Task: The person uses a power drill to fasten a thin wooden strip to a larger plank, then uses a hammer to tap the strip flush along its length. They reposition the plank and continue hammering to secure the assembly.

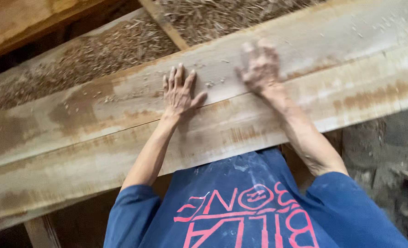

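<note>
Sawdust-strewn workshop, long plank laid across frame. Left hand pressed flat on plank, fingers spread open; right hand just beside it, blurred, apparently open. Even downward pressure advised; splinters to be watched.

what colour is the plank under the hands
Pale greyish tan with rusty orange-brown streaks, on the plank in the head view.
</note>
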